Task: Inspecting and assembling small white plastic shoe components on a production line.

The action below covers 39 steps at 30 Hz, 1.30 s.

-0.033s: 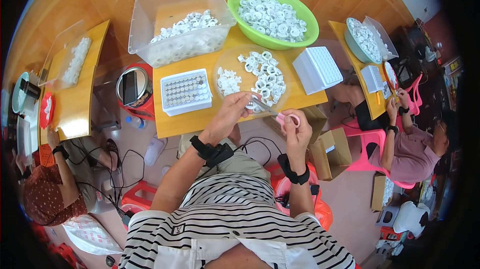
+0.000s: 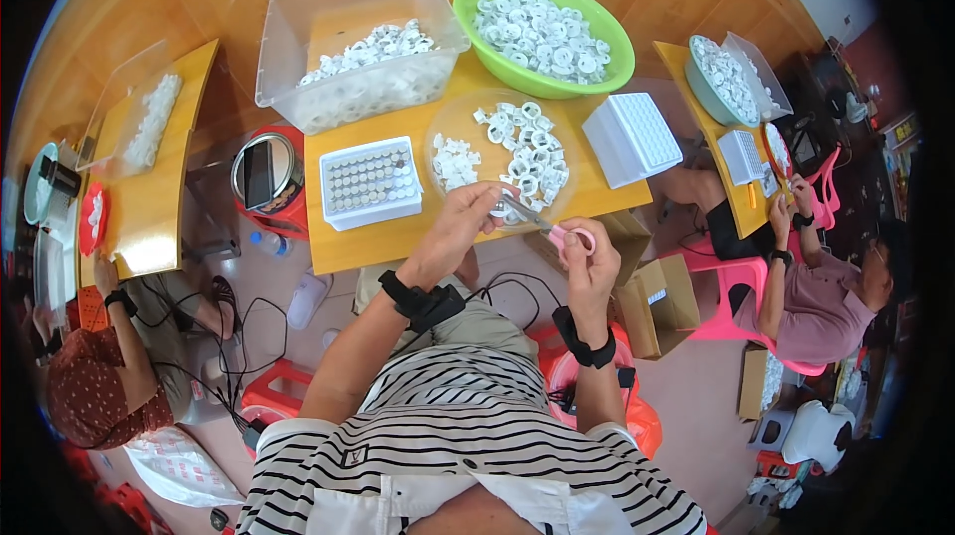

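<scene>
My right hand (image 2: 594, 271) is closed on the pink handles of a pair of scissors (image 2: 527, 212). Their grey blades point up and left, toward my left hand (image 2: 468, 220). Between the fingertips of that hand is a small white plastic part (image 2: 500, 208), which the scissor tips reach; whether they touch it I cannot tell. Just beyond both hands, a round clear tray (image 2: 477, 105) lies on the table, with white ring-shaped parts (image 2: 538, 149) on its right and smaller white pieces (image 2: 455, 163) on its left.
A white box (image 2: 371, 219) of small round pieces in rows stands left, a white gridded block (image 2: 637, 137) right. Behind are a clear bin (image 2: 348, 102) and a green basin (image 2: 552, 86) of white parts. Cardboard boxes (image 2: 657, 311) stand below. People work at both side tables.
</scene>
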### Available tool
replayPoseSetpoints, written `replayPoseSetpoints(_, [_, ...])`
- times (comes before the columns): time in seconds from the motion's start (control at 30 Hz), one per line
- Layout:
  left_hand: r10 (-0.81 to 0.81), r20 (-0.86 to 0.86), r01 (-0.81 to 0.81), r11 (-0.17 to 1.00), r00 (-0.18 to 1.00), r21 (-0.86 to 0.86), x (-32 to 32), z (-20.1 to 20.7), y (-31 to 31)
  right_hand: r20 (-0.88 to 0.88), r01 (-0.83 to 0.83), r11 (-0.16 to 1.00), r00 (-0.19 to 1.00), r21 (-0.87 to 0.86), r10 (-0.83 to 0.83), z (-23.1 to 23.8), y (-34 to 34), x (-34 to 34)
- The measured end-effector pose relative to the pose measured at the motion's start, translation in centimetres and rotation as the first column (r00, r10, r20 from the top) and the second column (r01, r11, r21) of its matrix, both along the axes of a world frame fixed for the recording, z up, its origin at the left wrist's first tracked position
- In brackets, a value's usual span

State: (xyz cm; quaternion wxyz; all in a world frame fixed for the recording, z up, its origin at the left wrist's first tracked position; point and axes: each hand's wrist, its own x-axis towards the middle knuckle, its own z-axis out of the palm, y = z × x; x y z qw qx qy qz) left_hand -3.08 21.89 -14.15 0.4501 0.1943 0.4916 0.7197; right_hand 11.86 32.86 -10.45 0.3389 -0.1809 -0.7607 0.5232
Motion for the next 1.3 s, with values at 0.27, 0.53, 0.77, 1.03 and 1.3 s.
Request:
replayPoseSetpoints(0.27, [0.094,-0.238,-0.112,0.992,0.967,-0.060,0.7,0.4,0.1,-0.018,0.002,0.915,1.000,0.404,0.005,-0.2,-1.2,-0.4])
replayPoseSetpoints(0.53, [-0.030,-0.088,0.029,1.000,0.996,-0.011,-0.4,1.0,-0.5,-0.050,-0.067,0.932,0.997,-0.357,0.053,-0.9,1.1,-0.7])
replayPoseSetpoints(0.77, [-0.055,0.054,0.051,0.997,0.997,0.066,0.0,1.5,-0.3,-0.153,-0.075,0.833,0.988,-0.548,-0.012,-1.7,1.2,-0.4])
replayPoseSetpoints(1.03, [0.032,-0.095,-0.031,0.999,0.995,0.014,0.1,0.4,-0.2,0.005,0.025,0.998,1.000,0.053,-0.025,0.1,0.0,0.0])
replayPoseSetpoints(1.3, [0.119,-0.365,-0.141,0.989,0.923,-0.034,0.8,0.1,0.0,0.015,-0.061,0.892,0.998,0.448,0.061,0.9,-0.5,-0.2])
